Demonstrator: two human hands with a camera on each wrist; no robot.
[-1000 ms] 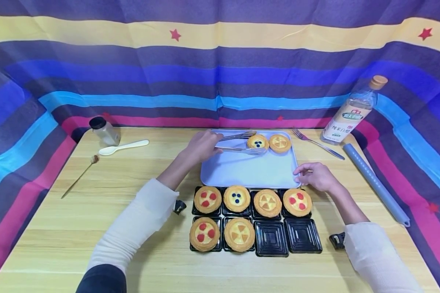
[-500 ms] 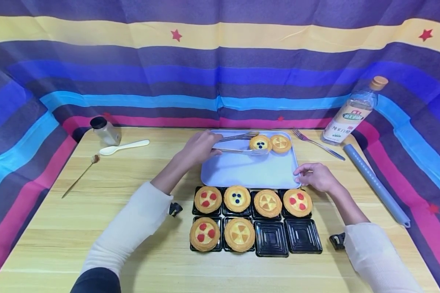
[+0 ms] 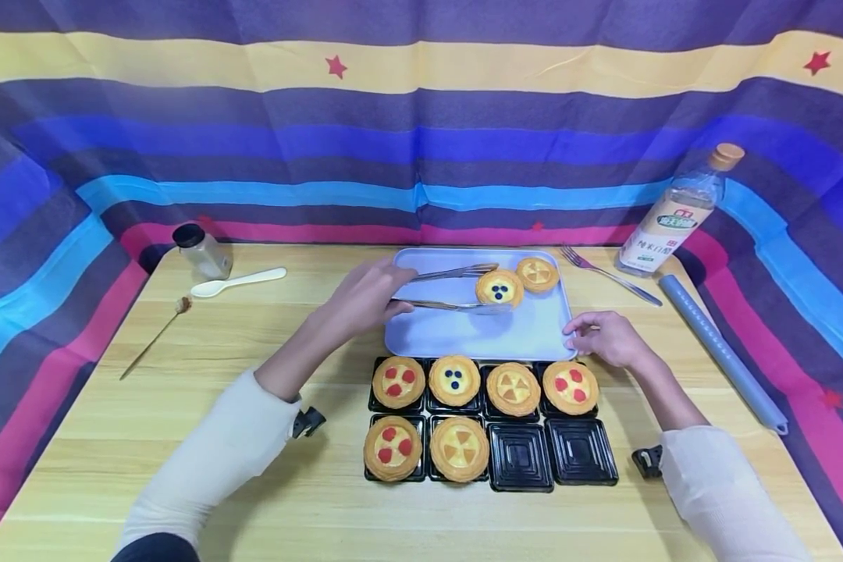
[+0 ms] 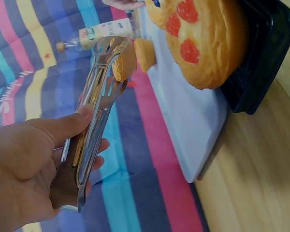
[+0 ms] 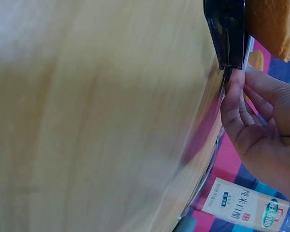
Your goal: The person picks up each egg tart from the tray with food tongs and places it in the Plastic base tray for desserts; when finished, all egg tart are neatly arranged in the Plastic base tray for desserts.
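Wooden tabletop (image 3: 253, 437) carries everything, backed by a striped cloth (image 3: 253, 140). At the far left stand a small dark-capped jar (image 3: 200, 250), a white spoon (image 3: 236, 282) and a thin skewer (image 3: 153, 337). Next comes the left hand (image 3: 361, 297), its fingers (image 4: 72, 126) curled round the handle of steel tongs (image 3: 449, 289); the tongs' two arms clamp a tart with blueberries (image 3: 499, 288) from either side, and that tart sits over the far part of the pale blue tray (image 3: 464, 332), whether lifted or resting I cannot tell. Just beside it, toward the tray's far right corner, lies a tart with yellow wedges (image 3: 537, 274). Near the front edge of the tray sits a black grid of cups (image 3: 520, 460): six hold tarts, two at the lower right hold none. The right hand (image 3: 604, 337) rests at the tray's near right corner, fingers (image 5: 237, 104) loosely bent with the tips touching the tray rim, not gripping anything that I can see. Farther right lie a fork (image 3: 607, 275), a leaning vinegar bottle (image 3: 677, 215) and a long grey-blue roll (image 3: 720, 353).
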